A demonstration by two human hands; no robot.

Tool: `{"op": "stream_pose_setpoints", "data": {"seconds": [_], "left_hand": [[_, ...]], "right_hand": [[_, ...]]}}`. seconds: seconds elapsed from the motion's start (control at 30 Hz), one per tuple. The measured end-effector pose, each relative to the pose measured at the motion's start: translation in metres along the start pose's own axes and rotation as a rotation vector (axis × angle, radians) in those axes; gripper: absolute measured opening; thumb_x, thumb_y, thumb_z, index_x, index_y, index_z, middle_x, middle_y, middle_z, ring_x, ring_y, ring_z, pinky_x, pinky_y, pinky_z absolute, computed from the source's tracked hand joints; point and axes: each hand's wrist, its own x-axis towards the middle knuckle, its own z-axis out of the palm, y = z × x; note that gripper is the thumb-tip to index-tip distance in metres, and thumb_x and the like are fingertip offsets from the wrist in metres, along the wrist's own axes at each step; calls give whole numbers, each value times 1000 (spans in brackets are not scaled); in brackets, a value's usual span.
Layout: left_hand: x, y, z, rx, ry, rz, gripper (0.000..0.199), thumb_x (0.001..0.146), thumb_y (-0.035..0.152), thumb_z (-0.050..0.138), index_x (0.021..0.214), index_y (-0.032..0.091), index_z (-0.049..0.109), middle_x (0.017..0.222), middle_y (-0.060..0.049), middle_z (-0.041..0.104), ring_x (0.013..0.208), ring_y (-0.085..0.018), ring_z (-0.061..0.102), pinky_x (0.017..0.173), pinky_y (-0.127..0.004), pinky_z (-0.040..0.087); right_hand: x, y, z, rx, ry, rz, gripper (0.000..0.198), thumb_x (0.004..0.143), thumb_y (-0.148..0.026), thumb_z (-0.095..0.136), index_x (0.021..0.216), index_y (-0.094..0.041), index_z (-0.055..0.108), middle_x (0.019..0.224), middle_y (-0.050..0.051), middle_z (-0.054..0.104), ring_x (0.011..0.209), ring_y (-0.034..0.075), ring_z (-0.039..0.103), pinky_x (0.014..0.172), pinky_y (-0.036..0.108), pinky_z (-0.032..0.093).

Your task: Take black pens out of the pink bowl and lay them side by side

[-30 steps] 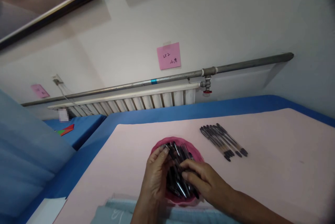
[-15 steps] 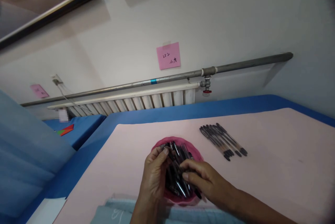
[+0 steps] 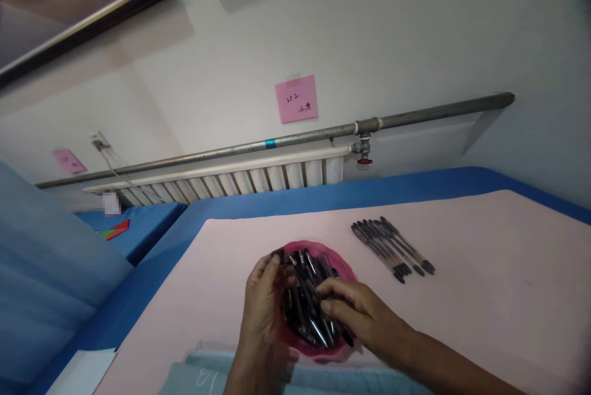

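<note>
A pink basket (image 3: pixel 347 259) with a wavy rim holds several dark pens (image 3: pixel 318 321) lying at various angles. Over its right side, my right hand (image 3: pixel 353 309) is closed around a pen (image 3: pixel 302 275) that slants up and to the left across the basket. At the left rim, my left hand (image 3: pixel 263 296) pinches a small black piece that looks like a pen cap (image 3: pixel 279 253); its fingers partly cover it. To the right of the basket, several capped black pens (image 3: pixel 388 247) lie side by side in a slanted row.
Pink paper (image 3: pixel 480 247) covers most of the blue table (image 3: pixel 323 195). Light blue cloth (image 3: pixel 198 373) lies at the near edge. A white radiator (image 3: pixel 258 178) and a grey pipe (image 3: pixel 425 114) run along the wall behind. A blue curtain (image 3: pixel 41 278) hangs at left.
My left hand has moved left, away from the pen in my right hand, with the small black piece between its fingers. My right hand has stayed nearly where it was.
</note>
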Motion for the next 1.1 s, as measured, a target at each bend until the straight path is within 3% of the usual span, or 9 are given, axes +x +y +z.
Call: {"op": "stream_pose_setpoints", "data": {"seconds": [0.23,0.77,1.1], "left_hand": [[8,8,-11,-48,42,77,24,58,29,76,69,14,62,56,3,58,48,-7,50,49,-19,38],[9,7,-12,4,16,70,34,62,38,74,62,16,48,45,11,34,41,-3,28,42,-18,27],[11,8,-17,99,31,105,29,68,40,68,66,17,50,46,9,38,42,-5,32,44,-19,29]], "right_hand": [[0,4,-1,25,5,25,13,80,-27,50,82,-18,59,61,-3,47,54,11,45,52,24,36],[1,4,-1,46,6,15,13,79,-27,51,82,-17,59,61,-3,46,55,11,42,53,25,34],[1,8,-2,143,29,43,12,79,-28,55,84,-18,59,58,-5,45,50,9,40,47,22,32]]}}
